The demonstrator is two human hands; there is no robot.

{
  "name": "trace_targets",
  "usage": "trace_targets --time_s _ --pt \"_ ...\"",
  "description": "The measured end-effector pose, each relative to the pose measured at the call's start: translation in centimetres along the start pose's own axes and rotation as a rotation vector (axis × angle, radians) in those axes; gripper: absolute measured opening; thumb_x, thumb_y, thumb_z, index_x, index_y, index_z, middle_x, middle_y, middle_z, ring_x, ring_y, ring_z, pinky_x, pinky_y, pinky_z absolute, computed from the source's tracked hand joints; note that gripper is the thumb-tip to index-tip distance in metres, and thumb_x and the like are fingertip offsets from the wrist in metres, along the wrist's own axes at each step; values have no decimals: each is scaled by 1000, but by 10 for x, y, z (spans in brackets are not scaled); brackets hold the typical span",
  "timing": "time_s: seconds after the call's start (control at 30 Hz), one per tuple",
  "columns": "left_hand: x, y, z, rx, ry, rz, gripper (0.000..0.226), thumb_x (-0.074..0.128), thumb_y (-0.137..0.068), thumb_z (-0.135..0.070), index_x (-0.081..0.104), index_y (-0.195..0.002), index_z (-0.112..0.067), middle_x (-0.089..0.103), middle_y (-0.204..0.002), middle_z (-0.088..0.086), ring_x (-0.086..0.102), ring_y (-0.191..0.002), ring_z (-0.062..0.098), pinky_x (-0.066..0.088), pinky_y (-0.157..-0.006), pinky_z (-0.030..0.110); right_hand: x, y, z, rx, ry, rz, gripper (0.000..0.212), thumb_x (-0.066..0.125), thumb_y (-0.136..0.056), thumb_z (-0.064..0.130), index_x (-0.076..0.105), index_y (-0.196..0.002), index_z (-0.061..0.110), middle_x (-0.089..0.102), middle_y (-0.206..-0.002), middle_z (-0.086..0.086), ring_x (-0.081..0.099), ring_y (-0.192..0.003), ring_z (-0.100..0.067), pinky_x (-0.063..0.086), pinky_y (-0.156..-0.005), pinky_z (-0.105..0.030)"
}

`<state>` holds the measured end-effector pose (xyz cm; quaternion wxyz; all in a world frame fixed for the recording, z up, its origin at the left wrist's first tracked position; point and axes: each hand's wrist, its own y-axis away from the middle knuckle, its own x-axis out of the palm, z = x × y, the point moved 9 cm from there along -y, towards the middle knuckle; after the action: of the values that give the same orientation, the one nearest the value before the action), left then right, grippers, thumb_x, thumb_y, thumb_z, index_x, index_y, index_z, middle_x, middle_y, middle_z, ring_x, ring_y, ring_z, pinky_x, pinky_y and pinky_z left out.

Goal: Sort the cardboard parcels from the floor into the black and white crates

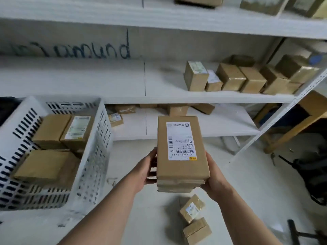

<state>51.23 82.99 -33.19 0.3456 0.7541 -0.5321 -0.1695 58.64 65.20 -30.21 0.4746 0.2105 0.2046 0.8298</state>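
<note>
Head view: left hand [146, 171] and right hand [215, 177] grip the labelled brown cardboard parcel [182, 152]; better kept level while swinging toward the white slotted plastic crate [96, 138]

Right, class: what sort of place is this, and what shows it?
Probably a parcel storeroom: white metal shelves lined with brown cardboard parcels, a white slotted plastic crate holding more, and left hand and right hand gripping a labelled brown cardboard parcel.

Person, arms only in view. Left hand [146, 171] bare; right hand [215, 175] bare. Left forearm [109, 209] and right forearm [244, 216] uncovered along all the length shown, lean, tapering to narrow wrists. Whether sleeves are worn higher up cannot be told.
</note>
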Motion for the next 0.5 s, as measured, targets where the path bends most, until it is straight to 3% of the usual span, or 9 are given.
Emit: trace_targets --time_s 0.1,0.2,0.3,0.4,0.5 --pt "-23 52 -45 51 25 -45 60 45 -87 -69 71 -103 -18 72 -82 -4 65 -80 22 50 -96 42 30 19 44 26 27 23 47 38 -91 57 68 -115 28 73 -106 -2 59 -93 -22 44 -70 -33" --pt "-62 98 -76 106 68 -129 66 44 -86 -70 70 -110 -14 73 -93 2 65 -86 25 47 -101 47 79 26 83 -7 74 94 45 40 -90 60 72 -105 32 73 -104 -2 60 -92 -24 44 -73 -35" --pt "-108 135 -98 168 118 -211 64 44 -88 -69 68 -110 -14 71 -104 8 64 -92 28 47 -99 48 136 25 109 -15 90 129 41 45 -87 59 75 -94 33 74 -97 -1 60 -90 -23 45 -75 -35" --pt "-160 167 -110 192 162 -279 63 48 -83 -72 69 -94 -14 71 -90 10 64 -82 27 51 -84 39 199 20 118 -10 115 208 49 45 -85 61 71 -108 27 72 -103 -4 60 -90 -23 46 -73 -34" --pt "-218 191 -116 219 148 -351 71 48 -79 -75 70 -100 -11 72 -97 18 66 -95 33 49 -94 47 264 14 117 7 76 263 42 47 -88 58 73 -103 30 73 -102 -2 63 -88 -25 51 -69 -34"
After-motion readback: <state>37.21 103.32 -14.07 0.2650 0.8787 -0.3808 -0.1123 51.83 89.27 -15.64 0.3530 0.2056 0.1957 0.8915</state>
